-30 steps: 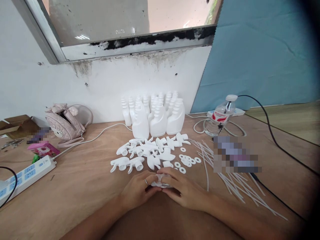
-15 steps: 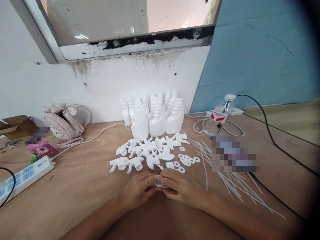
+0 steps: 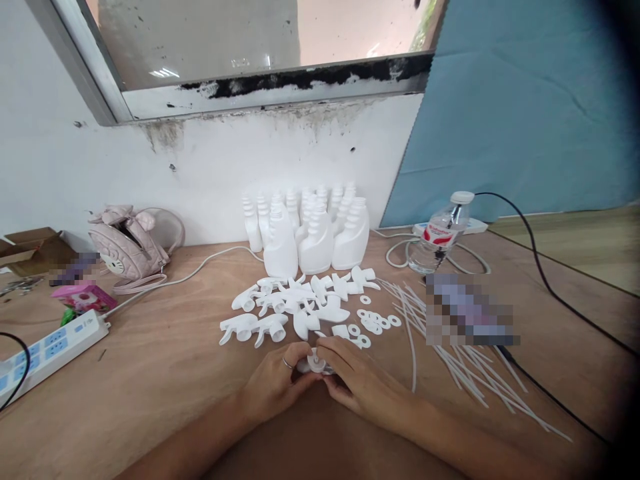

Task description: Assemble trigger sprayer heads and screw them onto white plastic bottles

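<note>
Near the table's front edge, my left hand [image 3: 277, 377] and my right hand [image 3: 356, 373] meet around a white spray head [image 3: 316, 361]. Its round opening faces up, with a small white part inside; both hands' fingers are closed on it. Just beyond lie several white spray heads [image 3: 244, 328] in a loose group. White ring washers [image 3: 373, 321] are scattered to the right of them. Long thin white tubes [image 3: 465, 373] lie fanned out farther right. Several white bottles [image 3: 280, 243] stand upright, without caps, behind the spray heads.
A water bottle [image 3: 440, 233] and a blurred object [image 3: 470, 310] are at the right, with a black cable. A pink bag [image 3: 127, 247], a power strip [image 3: 55, 350], a pink box [image 3: 85, 298] and a cardboard box [image 3: 40, 252] are at the left.
My fingers have shifted on the spray head, and its round opening now shows more fully between my hands. The view has moved slightly.
</note>
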Tool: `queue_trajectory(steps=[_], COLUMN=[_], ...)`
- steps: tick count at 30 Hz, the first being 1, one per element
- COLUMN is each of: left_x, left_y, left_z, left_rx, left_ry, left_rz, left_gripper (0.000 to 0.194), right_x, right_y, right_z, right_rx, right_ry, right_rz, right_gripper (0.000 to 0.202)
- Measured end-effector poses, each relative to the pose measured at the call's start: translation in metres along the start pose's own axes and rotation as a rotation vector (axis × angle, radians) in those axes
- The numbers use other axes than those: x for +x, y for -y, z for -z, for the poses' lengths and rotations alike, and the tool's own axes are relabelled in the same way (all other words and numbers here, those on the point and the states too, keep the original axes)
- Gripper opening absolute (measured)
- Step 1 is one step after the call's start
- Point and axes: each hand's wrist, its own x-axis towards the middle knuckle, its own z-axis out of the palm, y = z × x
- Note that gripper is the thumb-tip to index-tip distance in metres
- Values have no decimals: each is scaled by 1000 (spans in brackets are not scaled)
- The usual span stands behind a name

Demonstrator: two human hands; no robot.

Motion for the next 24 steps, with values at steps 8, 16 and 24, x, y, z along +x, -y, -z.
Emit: queue_trajectory(steps=[8, 16, 24], left_x=[1, 1, 5], left_y=[-3, -4, -11], left_z=[2, 2, 7], left_rx=[-66, -38, -76], left_ry=[9, 63, 112], left_rz=[-14, 68, 132], left_gripper=[26, 30, 30], right_x=[1, 0, -28], right_y=[0, -52, -136], right_z=[10, 53, 102], right_rx=[107, -17, -155], right_ry=[107, -219, 64], right_rz=[-17, -103, -670], right_gripper=[45, 18, 20])
